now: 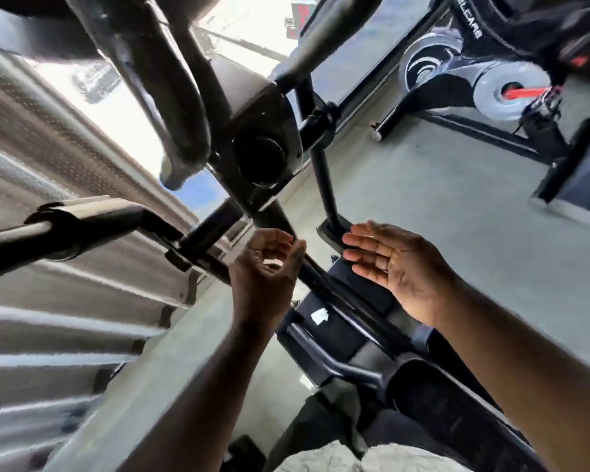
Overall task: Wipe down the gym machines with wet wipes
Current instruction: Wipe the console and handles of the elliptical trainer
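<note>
Head view, tilted hard, puts us close over a black gym machine (263, 144) that stands on the grey concrete floor (457, 233), near the floor's edge where a ribbed metal wall (65, 301) rises on the left. We see our two bare hands lifted in front of the machine's lower frame, apart from each other, with its slanted bar (315, 272) running down between them.

Our left hand (266, 264) shows its back to us; the fingers are loosely curled and the thumb is bent inward, and we see nothing held in it. Its fingertips lie just beside the slanted bar, but we cannot tell whether they touch it. Our right hand (385, 264) is spread flat, palm facing left, fingers straight and close together, with nothing in it; it hangs in the air above the frame.

Below the hands, a small white scrap (319, 316) lies on the machine's dark base plate (341, 335); we cannot tell whether it is a wet wipe or a label. Above the hands sits a round hub (261, 155), with thick padded arms (171, 97) reaching up from it.

A second machine (457, 73) stands well apart toward the floor's far right, carrying grey discs (491, 97) and a red strap (525, 93).
</note>
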